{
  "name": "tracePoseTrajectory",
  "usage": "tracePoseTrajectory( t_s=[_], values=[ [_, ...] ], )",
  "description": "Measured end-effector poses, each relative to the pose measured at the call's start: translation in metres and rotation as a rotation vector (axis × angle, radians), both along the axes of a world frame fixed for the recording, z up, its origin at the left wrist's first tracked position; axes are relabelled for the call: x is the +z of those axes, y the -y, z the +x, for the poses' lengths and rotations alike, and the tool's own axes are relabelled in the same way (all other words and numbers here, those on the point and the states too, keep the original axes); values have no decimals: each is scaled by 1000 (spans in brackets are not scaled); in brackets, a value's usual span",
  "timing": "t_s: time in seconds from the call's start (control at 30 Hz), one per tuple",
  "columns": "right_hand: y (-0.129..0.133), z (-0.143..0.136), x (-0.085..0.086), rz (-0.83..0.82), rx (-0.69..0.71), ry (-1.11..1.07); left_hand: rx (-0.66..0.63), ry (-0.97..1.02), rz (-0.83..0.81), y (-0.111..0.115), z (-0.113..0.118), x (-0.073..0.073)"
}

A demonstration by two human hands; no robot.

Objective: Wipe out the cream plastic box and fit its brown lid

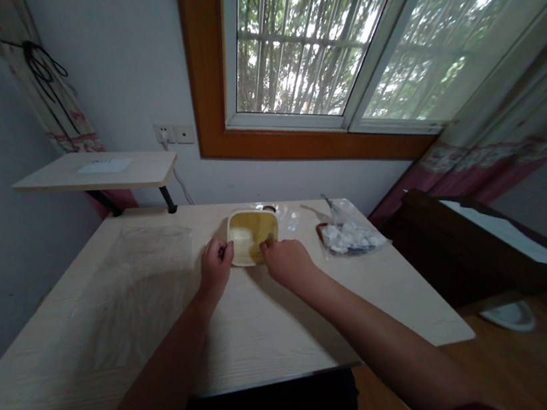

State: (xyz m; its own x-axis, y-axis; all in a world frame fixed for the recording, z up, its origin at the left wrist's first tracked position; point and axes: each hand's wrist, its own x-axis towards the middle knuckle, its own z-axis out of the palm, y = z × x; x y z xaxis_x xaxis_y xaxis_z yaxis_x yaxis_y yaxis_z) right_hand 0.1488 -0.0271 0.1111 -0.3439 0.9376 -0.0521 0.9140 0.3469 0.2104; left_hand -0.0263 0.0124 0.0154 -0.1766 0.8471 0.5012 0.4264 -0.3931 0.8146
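Note:
A small rectangular plastic tub (244, 230) with a pale rim and yellow inside sits toward the back of the table, its inside facing me. My left hand (216, 261) is closed at the tub's left edge, thumb against the rim. At the tub's right front side, my right hand (283, 257) is closed with its fingertips over the opening. A small greyish bit shows by those fingertips, too blurred to name. Whatever the right fingers pinch is hidden from view.
A clear plastic sheet (129, 298) lies on the left of the table (251, 342). To the right, a clear bag (351, 238) holds white fluffy stuff. Behind the tub is a dark round item (269, 209). A raised shelf (98, 174) stands at the back left.

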Motion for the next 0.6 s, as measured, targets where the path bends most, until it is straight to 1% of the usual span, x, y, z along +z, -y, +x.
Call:
tracePoseTrajectory(
  t_s=[0.1, 0.23, 0.4, 0.5, 0.6],
  values=[
    [7, -3, -1, -10, 37, -22, 47, 25, 1, 0, -1, 0],
    [13, -3, 3, -27, 68, -42, 87, 61, -6, 0, -3, 1],
    [15, 4, 5, -16, 65, -105, 108, 71, -1, -1, -4, 0],
    [13, 11, -1, 0, 48, -189, 106, 79, 1, -2, -5, -1],
    [12, 18, -8, 11, 49, -372, 106, 78, -2, -3, -6, -3]
  ],
)
